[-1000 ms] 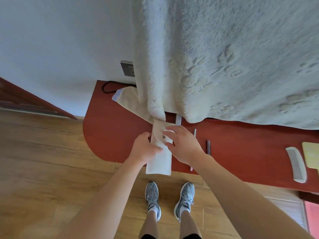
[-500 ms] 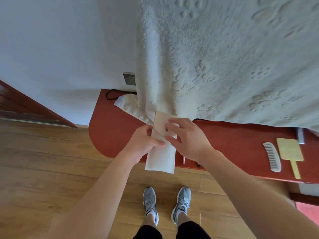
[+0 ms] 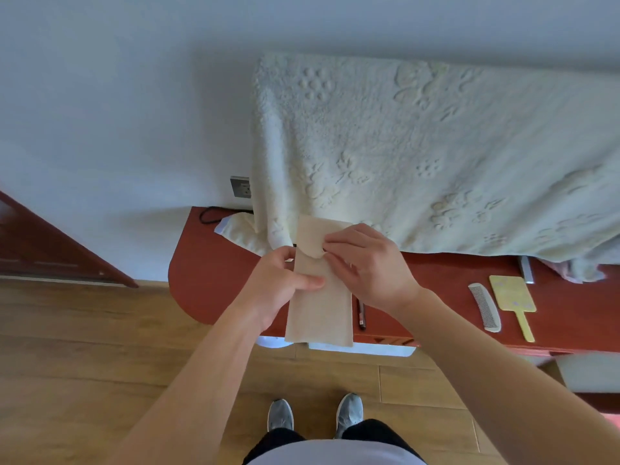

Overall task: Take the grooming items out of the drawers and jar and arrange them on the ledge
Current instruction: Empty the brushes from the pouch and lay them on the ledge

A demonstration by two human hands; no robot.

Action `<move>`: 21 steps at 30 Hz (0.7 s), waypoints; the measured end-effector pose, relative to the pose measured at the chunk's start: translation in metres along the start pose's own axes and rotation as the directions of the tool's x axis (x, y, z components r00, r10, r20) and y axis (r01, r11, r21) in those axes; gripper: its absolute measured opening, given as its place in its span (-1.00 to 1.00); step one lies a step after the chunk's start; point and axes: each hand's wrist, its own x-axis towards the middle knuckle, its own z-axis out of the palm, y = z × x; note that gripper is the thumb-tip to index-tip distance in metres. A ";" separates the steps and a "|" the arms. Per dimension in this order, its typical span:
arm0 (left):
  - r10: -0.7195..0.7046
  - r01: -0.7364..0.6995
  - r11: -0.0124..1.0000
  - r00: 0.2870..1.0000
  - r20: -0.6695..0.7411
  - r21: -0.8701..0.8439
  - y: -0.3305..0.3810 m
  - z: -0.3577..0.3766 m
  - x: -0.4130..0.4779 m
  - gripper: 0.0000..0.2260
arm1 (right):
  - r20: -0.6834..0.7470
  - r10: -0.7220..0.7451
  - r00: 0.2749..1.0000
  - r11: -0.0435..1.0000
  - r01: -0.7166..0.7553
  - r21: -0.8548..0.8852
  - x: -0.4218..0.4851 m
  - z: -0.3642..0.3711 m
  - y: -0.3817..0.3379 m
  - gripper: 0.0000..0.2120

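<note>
Lifted off the red-brown wooden ledge [image 3: 208,280] since a second ago, the flat beige fabric pouch [image 3: 318,307] hangs over its front edge. The left hand [image 3: 281,290] grips the pouch's left edge and the right hand [image 3: 369,266] pinches its flap. A white plastic comb [image 3: 484,307] and a yellow hand mirror [image 3: 511,295] lie near the right end.

Bare forearms, grey sneakers [image 3: 281,414], black shorts, white top.

You have soft, even daylight, cool on the wall [image 3: 100,95] toward 10 o'clock with a faint shadow beside the blanket [image 3: 402,156], while wide-angle distortion bows the ledge [image 3: 570,313] at 3 o'clock and the floorboards [image 3: 67,347] at 8 o'clock.
</note>
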 end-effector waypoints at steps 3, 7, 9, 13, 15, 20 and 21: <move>0.013 -0.013 1.000 1.000 0.000 -0.002 0.006 0.006 -0.004 -0.49 | 0.007 0.011 1.000 1.000 -0.011 0.008 0.007 -0.013 -0.002 -0.89; 0.031 -0.032 0.999 0.999 0.012 0.006 0.011 0.010 -0.005 -0.50 | -0.014 0.068 0.998 0.997 -0.067 0.037 0.018 -0.026 -0.006 -0.87; 0.032 -0.032 0.999 0.999 0.015 0.013 0.013 0.010 -0.005 -0.51 | -0.013 0.121 0.993 0.991 -0.120 0.052 0.022 -0.028 -0.009 -0.84; 0.018 -0.018 0.998 1.000 0.007 0.064 0.009 0.010 -0.008 -0.54 | -0.051 0.231 0.972 0.970 -0.226 0.086 0.035 -0.036 -0.007 -0.88; 0.012 -0.013 0.995 1.000 0.006 0.097 0.005 0.009 -0.010 -0.53 | -0.079 0.269 0.960 0.961 -0.263 0.080 0.046 -0.042 -0.003 -0.87; 0.008 -0.016 0.988 0.999 0.051 0.155 -0.004 0.006 -0.015 -0.49 | -0.069 0.303 0.950 0.953 -0.300 0.049 0.065 -0.048 0.010 -0.87; 0.010 -0.019 0.987 0.998 0.058 0.159 -0.004 0.006 -0.016 -0.48 | -0.070 0.317 0.946 0.948 -0.314 0.046 0.066 -0.048 0.012 -0.87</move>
